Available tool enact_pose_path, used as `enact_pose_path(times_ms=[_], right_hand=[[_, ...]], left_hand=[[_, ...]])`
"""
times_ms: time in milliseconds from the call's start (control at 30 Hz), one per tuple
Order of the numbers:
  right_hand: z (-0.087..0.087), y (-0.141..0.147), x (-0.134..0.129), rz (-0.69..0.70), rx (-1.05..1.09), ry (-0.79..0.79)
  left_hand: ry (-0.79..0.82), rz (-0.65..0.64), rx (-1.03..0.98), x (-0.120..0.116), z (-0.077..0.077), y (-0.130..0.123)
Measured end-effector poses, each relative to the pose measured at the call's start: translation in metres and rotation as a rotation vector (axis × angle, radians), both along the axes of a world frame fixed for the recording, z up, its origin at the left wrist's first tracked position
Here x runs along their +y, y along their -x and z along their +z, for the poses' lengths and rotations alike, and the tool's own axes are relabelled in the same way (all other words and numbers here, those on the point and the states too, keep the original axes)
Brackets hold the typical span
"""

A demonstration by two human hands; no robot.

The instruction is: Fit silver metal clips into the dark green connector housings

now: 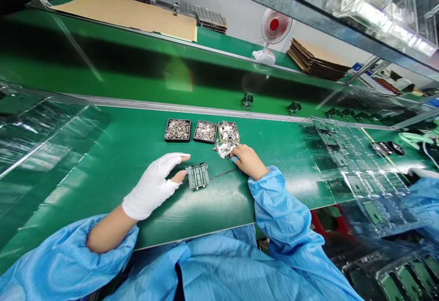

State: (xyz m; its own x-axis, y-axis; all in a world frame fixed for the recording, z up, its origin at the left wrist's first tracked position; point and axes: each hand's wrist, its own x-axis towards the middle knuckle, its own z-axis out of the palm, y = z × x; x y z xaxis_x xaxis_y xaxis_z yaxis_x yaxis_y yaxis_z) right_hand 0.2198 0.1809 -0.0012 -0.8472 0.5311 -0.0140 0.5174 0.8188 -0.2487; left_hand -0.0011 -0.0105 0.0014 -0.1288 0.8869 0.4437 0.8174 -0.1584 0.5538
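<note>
My left hand (pixel 156 184), in a white glove with bare fingertips, is open at the left side of a grey-green slotted part (pixel 198 176) on the green table. Its thumb and forefinger are apart, close to the part's edge. My right hand (pixel 248 160), with a blue band on one finger, is closed at a loose heap of small silvery pieces (pixel 224 149); what its fingertips hold is too small to make out. A thin dark rod (pixel 222 174) lies between the part and my right hand.
Three black trays of small metal pieces (pixel 177 140) (pixel 205 142) (pixel 236 131) stand behind the hands. Clear plastic trays (pixel 350 173) lie at the right, more plastic (pixel 34 127) at the left. A metal shelf edge (pixel 308 17) crosses above. A person's blue sleeve (pixel 423 200) shows far right.
</note>
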Motion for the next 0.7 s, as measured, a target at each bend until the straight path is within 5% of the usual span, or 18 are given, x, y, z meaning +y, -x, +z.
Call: enact_pose_path(times_ms=[233,400,700], right_hand=[[-0.008,-0.003,0.005,-0.109,0.248,0.133],[-0.013,-0.004,0.007,-0.067,0.431,0.127],[0.000,0.016,-0.012,-0.165,0.671,0.230]], left_hand=[[-0.035,0.016,-0.010,0.001,0.006,0.002],[-0.040,0.017,0.006,0.001,0.014,0.004],[-0.024,-0.057,0.022,0.030,0.035,-0.005]])
